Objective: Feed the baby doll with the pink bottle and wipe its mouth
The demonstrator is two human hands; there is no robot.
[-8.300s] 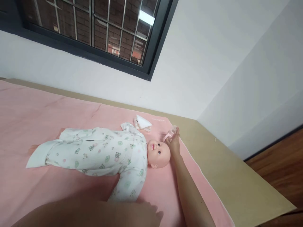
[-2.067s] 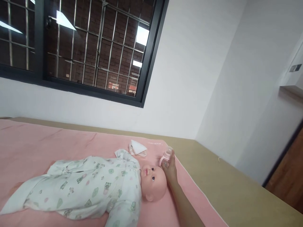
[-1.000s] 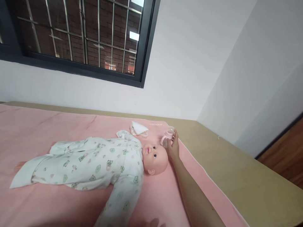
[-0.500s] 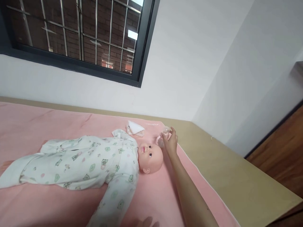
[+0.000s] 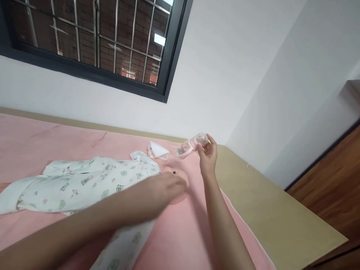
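A clear baby bottle with a pink collar and handles is tilted above the pink mat. My right hand grips it by its rounded end. My left hand is smeared by motion and passes in front of the doll's head, so its fingers do not show clearly. The baby doll lies on its back, its face partly covered by that hand. Its white patterned suit stretches to the left, partly behind my left forearm. Beyond the doll's shoulder lies a white folded tissue in a clear packet.
A pink mat covers much of the tan tabletop. White walls meet behind it at a corner. A dark-framed, barred window is at upper left, and a wooden panel stands at right.
My right hand has lifted the bottle off the mat, tilting it. My left hand has come up from the bottom edge to in front of the doll's head.
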